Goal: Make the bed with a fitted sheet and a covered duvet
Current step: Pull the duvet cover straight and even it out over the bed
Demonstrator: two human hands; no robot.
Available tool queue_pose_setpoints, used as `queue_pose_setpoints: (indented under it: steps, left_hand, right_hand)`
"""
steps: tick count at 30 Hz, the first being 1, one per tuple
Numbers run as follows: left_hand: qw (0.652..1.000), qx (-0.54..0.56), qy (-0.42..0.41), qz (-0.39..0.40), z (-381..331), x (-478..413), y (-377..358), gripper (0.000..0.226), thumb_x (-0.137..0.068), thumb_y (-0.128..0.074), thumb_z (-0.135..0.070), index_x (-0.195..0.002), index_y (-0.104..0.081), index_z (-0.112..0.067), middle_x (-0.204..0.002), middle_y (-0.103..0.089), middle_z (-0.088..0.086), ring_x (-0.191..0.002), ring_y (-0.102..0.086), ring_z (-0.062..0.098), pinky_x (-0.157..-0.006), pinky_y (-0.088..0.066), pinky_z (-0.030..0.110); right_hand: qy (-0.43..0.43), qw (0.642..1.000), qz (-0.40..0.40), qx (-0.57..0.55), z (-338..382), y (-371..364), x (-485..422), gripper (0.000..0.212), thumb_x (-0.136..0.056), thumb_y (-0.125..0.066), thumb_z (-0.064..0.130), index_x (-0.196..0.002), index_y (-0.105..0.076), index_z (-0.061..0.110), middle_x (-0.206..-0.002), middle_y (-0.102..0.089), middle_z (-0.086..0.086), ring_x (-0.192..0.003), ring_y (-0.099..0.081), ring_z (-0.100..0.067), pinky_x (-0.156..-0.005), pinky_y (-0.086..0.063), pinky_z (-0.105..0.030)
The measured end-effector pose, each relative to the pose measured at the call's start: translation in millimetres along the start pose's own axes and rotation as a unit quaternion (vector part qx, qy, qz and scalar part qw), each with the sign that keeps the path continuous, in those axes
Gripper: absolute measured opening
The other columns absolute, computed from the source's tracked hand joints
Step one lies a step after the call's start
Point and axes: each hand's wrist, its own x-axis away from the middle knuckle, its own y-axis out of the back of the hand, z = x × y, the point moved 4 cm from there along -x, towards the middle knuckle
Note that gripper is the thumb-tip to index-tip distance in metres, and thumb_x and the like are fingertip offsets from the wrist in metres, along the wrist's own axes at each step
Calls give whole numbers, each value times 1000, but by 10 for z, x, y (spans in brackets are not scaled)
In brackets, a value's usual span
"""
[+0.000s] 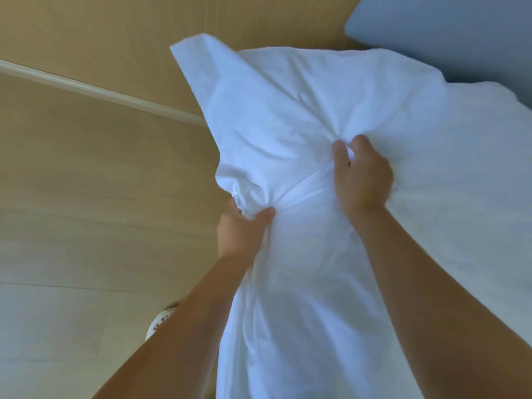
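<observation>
The white bedding (302, 116) fills the middle and right of the view. It runs from a loose pointed corner standing up at 12 o'clock down to the bottom edge at 6 o'clock, and out past the frame at 3 o'clock; whether it is the sheet or the duvet cover cannot be told. The left hand (244, 228) sits just left of centre, at about 7 o'clock from the other hand, with fingers and thumb curled round a gathered bunch of the cloth — creases fan out from that grip. The right hand (362, 177), just right of centre, shows its back to the camera, and its thumb and forefinger pinch a small fold of the same cloth, with wrinkles spreading from the pinch. A taut ridge of cloth runs between the two grips. Both bare forearms rise from the bottom edge, the left from 7 o'clock and the right from 5 o'clock. At 1 o'clock a blue-grey mattress (446, 38) with a rounded corner lies behind the bedding, whose upper edge overlaps it. A pale wooden floor (72, 197) takes up the left side, from 8 to 10 o'clock, and a white skirting strip (100, 92) slants across it at 10 o'clock. At 7 o'clock a light-coloured shoe (159, 321) shows partly behind the left forearm.
</observation>
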Motion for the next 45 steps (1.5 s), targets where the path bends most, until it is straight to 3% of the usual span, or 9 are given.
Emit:
queue_pose_setpoints:
  steps: [5,8,11,14,18,22,30,41,45]
  left_hand:
    - [994,28,28,105,-36,-149,-95,52,-67,-79,-46,-109,-57,-25,-97,-67,-10,-93,-65,15,-73,-54,27]
    - [967,171,73,174,-292,-281,-178,67,-64,-84,-38,-123,-55,-24,-107,-68,-5,-100,-66,19,-74,-56,29]
    - [961,156,86,210,-539,-364,-323,72,-63,-86,-31,-126,-53,-19,-113,-66,-4,-98,-65,15,-82,-54,30]
    - [972,126,49,194,-664,-360,-365,45,-68,-82,-19,-109,-64,-14,-94,-70,-2,-74,-65,8,-51,-50,16]
    - [986,125,-33,103,-792,-356,-244,28,-68,-82,-12,-86,-64,-20,-74,-67,-12,-62,-62,-2,-50,-45,13]
    - [991,108,-69,41,-927,-392,-100,24,-65,-85,-26,-73,-62,-24,-54,-63,-19,-48,-58,-6,-41,-41,11]
    - [993,112,-40,21,-854,-439,-54,25,-64,-86,-28,-71,-63,-23,-55,-64,-19,-50,-60,-7,-44,-45,12]
    - [950,176,-238,96,-2334,32,-377,37,-69,-82,-9,-70,-54,-34,-59,-58,-38,-60,-55,-20,-56,-42,1]
    - [972,83,-215,49,-2146,-427,-535,25,-71,-80,-19,-66,-57,-26,-61,-63,-20,-60,-58,0,-56,-40,13]
  right_hand:
    - [16,994,16,-103,-59,-65,-35,33,-87,-49,47,-84,-53,15,-80,-54,-3,-83,-54,-28,-68,-31,-29]
    - [42,996,-21,-73,-215,93,-107,58,-79,-63,48,-114,-54,2,-112,-51,-16,-107,-46,-34,-92,-30,-33]
    - [-17,999,7,46,-401,57,-25,89,-74,-69,56,-138,-36,4,-139,-36,-21,-129,-31,-36,-103,-23,-41]
    - [-19,999,1,42,-416,4,-6,71,-75,-65,59,-115,-48,4,-115,-53,-16,-108,-50,-35,-78,-36,-39]
    - [10,994,94,61,-418,82,-203,52,-83,-53,62,-100,-55,13,-90,-65,-10,-88,-60,-34,-69,-38,-35]
    - [59,996,31,62,-424,614,-423,52,-89,-42,61,-58,-38,20,-56,-45,3,-54,-43,-19,-54,-27,-32]
    - [68,989,33,128,-309,563,-377,45,-101,-22,42,-74,-40,11,-66,-42,-5,-67,-41,-27,-64,-30,-35]
    - [42,973,-224,31,-83,2281,-983,51,-97,-35,36,-56,-30,6,-47,-20,-1,-54,-27,-22,-57,-9,-34]
    - [73,974,-206,62,-110,1682,-1230,44,-100,-34,35,-65,-41,9,-59,-50,-21,-58,-46,-39,-58,-15,-33]
